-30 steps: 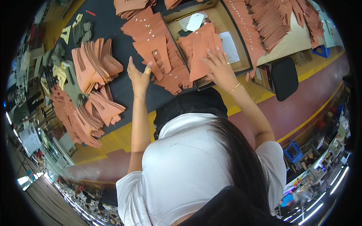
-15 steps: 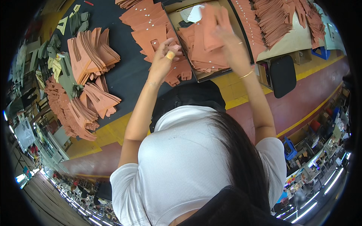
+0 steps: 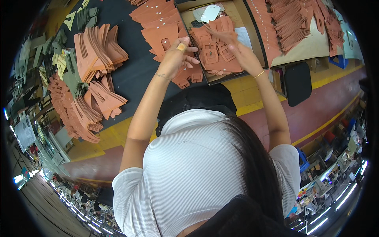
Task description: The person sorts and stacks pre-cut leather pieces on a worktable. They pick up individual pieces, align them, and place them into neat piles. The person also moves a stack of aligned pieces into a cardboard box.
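In the head view my right hand (image 3: pixel 245 58) is over a shallow open box (image 3: pixel 258 49), its fingers closed at the edge of a thin coral cut piece (image 3: pixel 219 34), which is partly blurred. Beneath it lie more coral pieces (image 3: pixel 227 55), some with square buckle-like frames. My left hand (image 3: pixel 175 59), with a yellow band on one finger, hovers left of the box with its fingers apart. It appears to hold nothing. Just beyond it, a fanned row of coral panels (image 3: pixel 160 33) with slots and small white marks overlaps on the dark table (image 3: pixel 126 59).
Stacks of coral pieces (image 3: pixel 94 51) and green pieces (image 3: pixel 72 73) cover the table's left side. More coral stacks (image 3: pixel 290 29) lie right of the box. A white tag (image 3: pixel 210 13) rests in the box's far end. A black stool (image 3: pixel 298 83) stands at the right.
My right hand has lowered the coral piece into the box and come slightly nearer, uncovering buckle-like frames and a white paper. My left hand's fingers have spread more.
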Action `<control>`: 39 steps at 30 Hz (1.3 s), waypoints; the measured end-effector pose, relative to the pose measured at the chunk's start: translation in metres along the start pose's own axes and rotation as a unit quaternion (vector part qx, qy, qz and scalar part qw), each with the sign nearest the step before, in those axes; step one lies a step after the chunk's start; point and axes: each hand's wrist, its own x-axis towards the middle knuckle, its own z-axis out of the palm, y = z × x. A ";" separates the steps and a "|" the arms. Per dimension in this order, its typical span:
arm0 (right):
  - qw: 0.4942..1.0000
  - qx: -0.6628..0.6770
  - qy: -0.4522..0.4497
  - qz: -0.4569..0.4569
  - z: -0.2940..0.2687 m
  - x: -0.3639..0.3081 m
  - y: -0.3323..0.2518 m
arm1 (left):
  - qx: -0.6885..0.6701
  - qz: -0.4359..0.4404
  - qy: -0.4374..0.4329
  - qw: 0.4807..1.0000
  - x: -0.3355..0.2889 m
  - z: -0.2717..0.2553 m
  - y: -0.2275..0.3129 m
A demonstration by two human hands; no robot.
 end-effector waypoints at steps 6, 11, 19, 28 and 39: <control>0.887 -0.456 0.040 -0.061 0.060 -0.011 -0.013 | 0.031 0.006 -0.003 0.999 0.000 -0.001 0.001; 0.920 -0.379 0.057 -0.087 0.051 -0.002 -0.004 | 0.035 0.010 -0.001 0.999 0.003 0.001 0.005; 0.994 0.077 0.080 0.023 -0.007 0.005 0.041 | -0.020 -0.045 -0.043 0.998 -0.002 0.014 0.005; 0.988 0.100 0.106 0.058 -0.001 -0.008 0.046 | -0.126 -0.114 -0.006 0.985 0.045 0.066 -0.012; 0.851 0.493 0.132 0.125 -0.006 -0.010 0.062 | -0.233 -0.007 0.032 0.972 0.014 0.096 -0.022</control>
